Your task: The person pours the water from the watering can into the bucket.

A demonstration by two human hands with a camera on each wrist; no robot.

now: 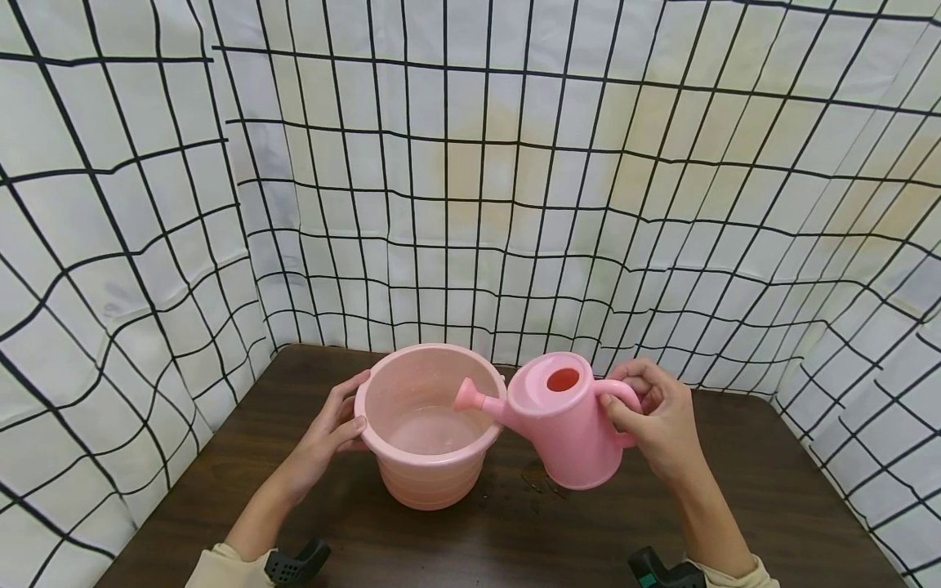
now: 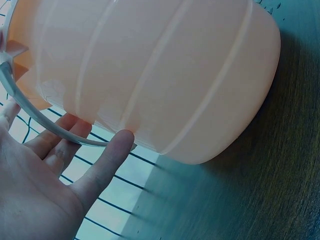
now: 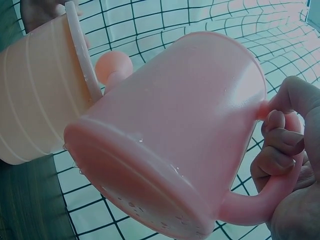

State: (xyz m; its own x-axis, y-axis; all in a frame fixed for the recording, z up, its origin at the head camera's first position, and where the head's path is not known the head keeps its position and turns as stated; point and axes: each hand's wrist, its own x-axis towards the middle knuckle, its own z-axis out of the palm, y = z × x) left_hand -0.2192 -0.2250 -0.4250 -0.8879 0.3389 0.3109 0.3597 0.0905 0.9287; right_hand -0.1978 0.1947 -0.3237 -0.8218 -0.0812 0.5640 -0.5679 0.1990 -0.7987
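right hand point(image 1: 657, 420) fingers grip watering can point(image 1: 562, 425) handle | left hand point(image 1: 331, 429) flat on bucket point(image 1: 430, 425)

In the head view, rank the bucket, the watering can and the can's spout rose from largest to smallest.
1. Bucket: looks slightly larger.
2. Watering can, held by the right hand: close to the bucket in size, and lifted nearer the camera, so the order is unsure.
3. Spout rose: clearly smallest.
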